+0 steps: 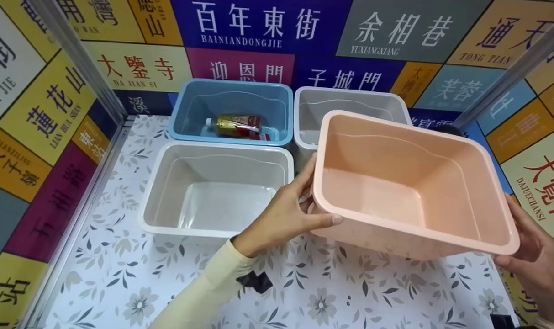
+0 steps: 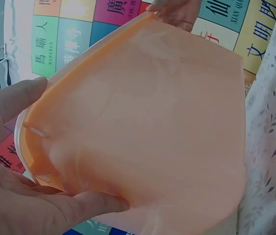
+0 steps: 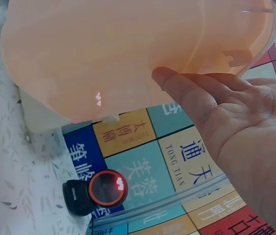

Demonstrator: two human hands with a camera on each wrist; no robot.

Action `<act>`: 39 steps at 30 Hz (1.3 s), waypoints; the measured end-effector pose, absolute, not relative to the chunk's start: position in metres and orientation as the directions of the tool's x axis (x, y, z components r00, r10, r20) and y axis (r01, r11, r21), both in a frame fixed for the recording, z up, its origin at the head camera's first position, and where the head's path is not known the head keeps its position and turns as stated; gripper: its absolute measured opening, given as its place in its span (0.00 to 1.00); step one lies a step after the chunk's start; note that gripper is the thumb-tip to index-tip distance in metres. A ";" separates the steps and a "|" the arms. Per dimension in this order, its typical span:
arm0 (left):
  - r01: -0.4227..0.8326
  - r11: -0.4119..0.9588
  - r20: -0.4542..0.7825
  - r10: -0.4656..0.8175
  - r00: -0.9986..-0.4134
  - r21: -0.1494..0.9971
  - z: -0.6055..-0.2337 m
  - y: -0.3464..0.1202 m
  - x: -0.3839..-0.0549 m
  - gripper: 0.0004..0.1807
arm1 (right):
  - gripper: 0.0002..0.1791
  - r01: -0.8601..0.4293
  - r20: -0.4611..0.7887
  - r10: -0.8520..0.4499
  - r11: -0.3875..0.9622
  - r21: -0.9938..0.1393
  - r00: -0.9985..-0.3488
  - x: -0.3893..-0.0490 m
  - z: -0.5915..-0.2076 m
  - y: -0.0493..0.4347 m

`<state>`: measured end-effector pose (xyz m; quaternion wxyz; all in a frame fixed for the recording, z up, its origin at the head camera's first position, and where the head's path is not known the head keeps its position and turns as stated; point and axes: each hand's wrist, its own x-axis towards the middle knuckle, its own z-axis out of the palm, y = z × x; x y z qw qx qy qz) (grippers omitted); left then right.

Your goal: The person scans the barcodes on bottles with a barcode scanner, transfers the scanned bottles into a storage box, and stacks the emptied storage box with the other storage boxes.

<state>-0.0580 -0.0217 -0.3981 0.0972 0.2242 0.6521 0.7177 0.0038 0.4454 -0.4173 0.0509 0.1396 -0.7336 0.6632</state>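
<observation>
Both hands hold a peach plastic bin, tilted, its open top facing the head camera and nothing inside. My left hand grips its left end, thumb at the rim and fingers along the outer wall. At the opposite end, my right hand holds the bin near its lower right corner. In the left wrist view the peach wall fills the middle, between thumb and fingers of the near hand. The right wrist view has the right fingers pressed against the bin's outer side.
A white bin stands left of the peach one. Behind it, a blue bin contains a bottle with a gold and red label. A grey bin is partly covered. A black device with a red ring sits by the printed wall.
</observation>
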 end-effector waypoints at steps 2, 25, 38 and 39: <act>0.144 -0.140 0.191 0.427 -0.884 0.980 -0.395 -0.022 -0.059 0.70 | 0.58 -0.267 0.254 -0.117 0.115 -0.957 -0.960 0.004 -0.415 0.444; 0.151 -0.160 0.203 0.389 -0.899 0.976 -0.371 -0.038 -0.056 0.67 | 0.61 -0.309 0.291 -0.138 0.138 -0.941 -0.947 -0.006 -0.387 0.424; 0.164 -0.162 0.214 0.364 -0.907 0.973 -0.367 -0.058 -0.052 0.67 | 0.59 -0.328 0.303 -0.218 0.090 -0.940 -0.928 -0.019 -0.377 0.408; 0.164 -0.160 0.213 0.360 -0.908 0.973 -0.366 -0.060 -0.052 0.67 | 0.59 -0.337 0.312 -0.224 0.082 -0.938 -0.923 -0.021 -0.377 0.406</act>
